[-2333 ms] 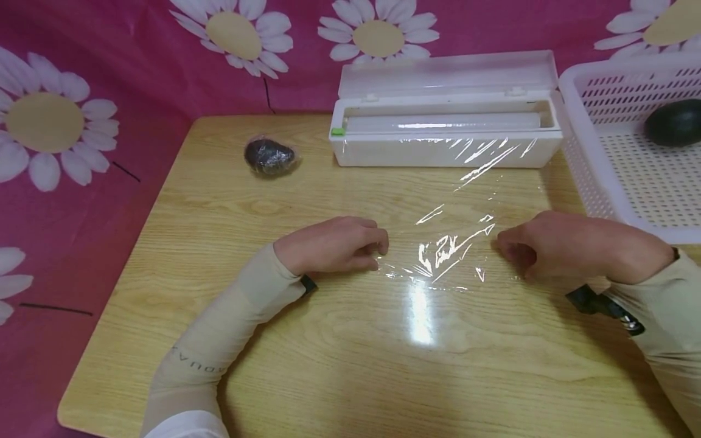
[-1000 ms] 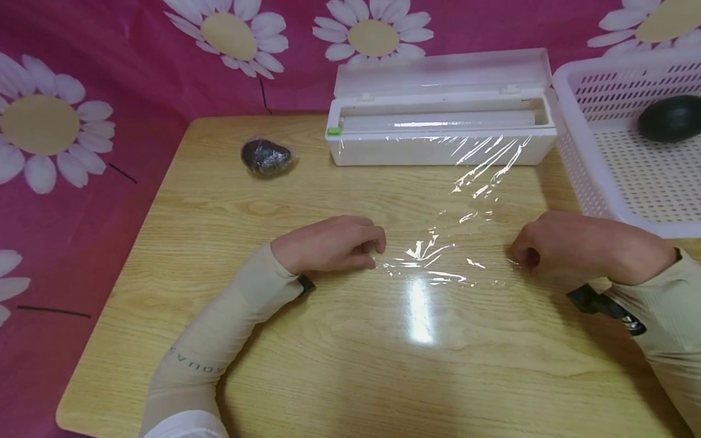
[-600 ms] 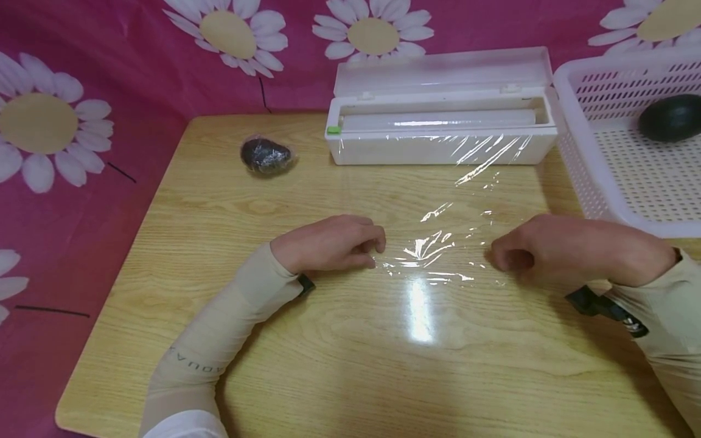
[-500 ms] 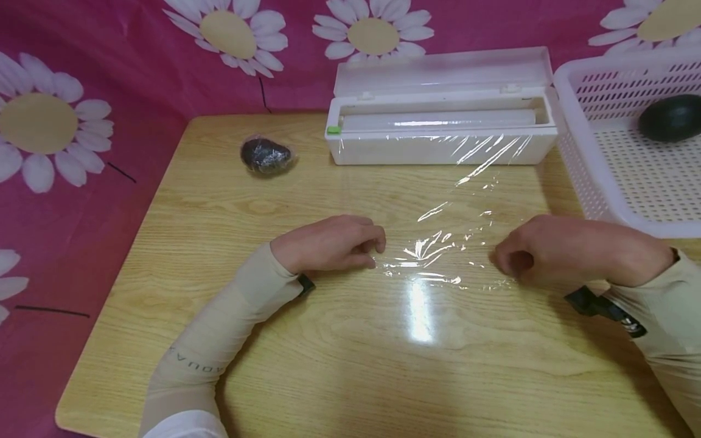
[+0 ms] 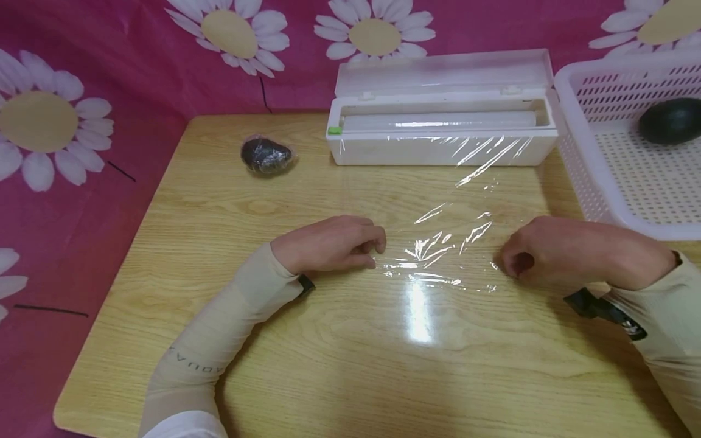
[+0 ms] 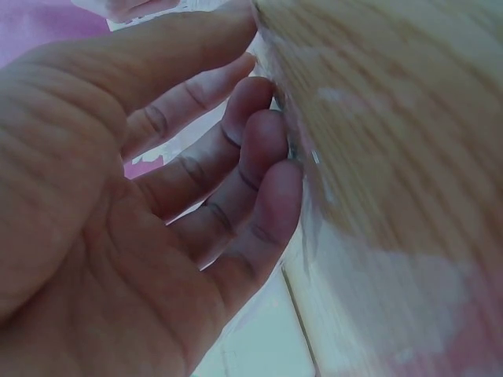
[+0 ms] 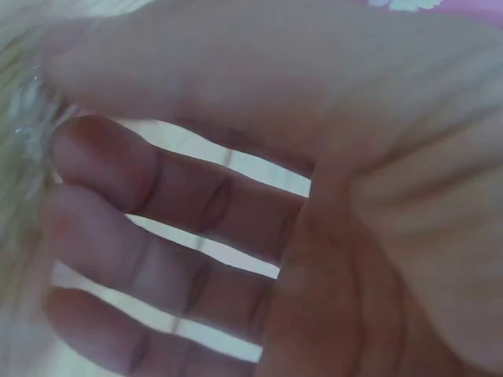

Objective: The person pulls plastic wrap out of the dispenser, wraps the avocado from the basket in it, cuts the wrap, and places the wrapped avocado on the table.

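A sheet of clear plastic wrap [image 5: 432, 243] runs from the white dispenser box [image 5: 443, 149] toward me and lies creased over the wooden table. At its near left corner, my left hand [image 5: 331, 244] rests bent fingertips and thumb on the film, thumb and index finger apart; the left wrist view has those fingertips [image 6: 271, 196] against the surface. My right hand [image 5: 575, 250] pinches the near right edge, thumb and index finger forming a ring. In the right wrist view its other fingers [image 7: 102, 236] are curved, and the pinched film is mostly hidden.
The dispenser's lid [image 5: 443, 73] stands raised behind a roll of wrap [image 5: 443, 120]. A dark wrapped fruit, avocado-like in shape [image 5: 266, 155], lies back left. To the right, a white perforated basket [image 5: 602, 182] holds a dark oval fruit [image 5: 670, 121]. A flowered pink cloth [image 5: 137, 55] hangs behind.
My right hand shifts right, then left, then slightly right again at the film's edge, and the creases there change. My left hand stays nearly still.
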Motion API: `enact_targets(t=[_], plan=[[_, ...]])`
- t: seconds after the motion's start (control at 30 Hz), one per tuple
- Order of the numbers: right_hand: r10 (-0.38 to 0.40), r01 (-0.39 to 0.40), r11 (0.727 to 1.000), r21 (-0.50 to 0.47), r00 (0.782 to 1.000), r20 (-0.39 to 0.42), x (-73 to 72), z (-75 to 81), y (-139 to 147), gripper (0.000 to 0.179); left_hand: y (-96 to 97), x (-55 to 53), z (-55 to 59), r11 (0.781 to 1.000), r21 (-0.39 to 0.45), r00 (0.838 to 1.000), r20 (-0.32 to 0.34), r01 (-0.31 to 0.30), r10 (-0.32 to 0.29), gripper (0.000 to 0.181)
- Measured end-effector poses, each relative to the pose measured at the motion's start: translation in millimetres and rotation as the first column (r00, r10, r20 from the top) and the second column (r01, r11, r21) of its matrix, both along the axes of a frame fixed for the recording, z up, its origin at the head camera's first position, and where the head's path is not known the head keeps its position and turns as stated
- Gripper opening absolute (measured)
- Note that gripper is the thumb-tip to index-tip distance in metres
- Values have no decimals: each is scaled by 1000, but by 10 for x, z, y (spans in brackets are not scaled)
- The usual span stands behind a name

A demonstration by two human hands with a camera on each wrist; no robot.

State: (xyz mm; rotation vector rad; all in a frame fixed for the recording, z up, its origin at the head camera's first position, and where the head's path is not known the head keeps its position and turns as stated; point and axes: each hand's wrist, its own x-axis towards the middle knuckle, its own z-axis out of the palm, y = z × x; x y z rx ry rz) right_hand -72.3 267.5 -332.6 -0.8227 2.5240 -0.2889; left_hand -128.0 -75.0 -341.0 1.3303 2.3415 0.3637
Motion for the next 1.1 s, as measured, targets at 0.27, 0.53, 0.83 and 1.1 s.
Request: enact_targets(t=[0.27, 0.53, 0.83, 1.1], plan=[[71, -142, 971, -191, 939, -335, 36, 63, 45, 37, 33, -12, 2, 1000, -19, 1000, 8, 19, -19, 15], [-60, -14, 986, -167, 903, -426, 17, 404, 118, 31, 59, 10, 35, 997, -78, 999, -36, 26, -29, 17], [-90, -20, 986, -168, 777, -623, -193, 663, 440, 35, 61, -3, 50, 999, -49, 987, -158, -15, 7, 18], [-316, 163, 936, -311, 778, -543, -485, 682, 789, 21, 38, -34, 30, 999, -29, 987, -161, -18, 13, 26]])
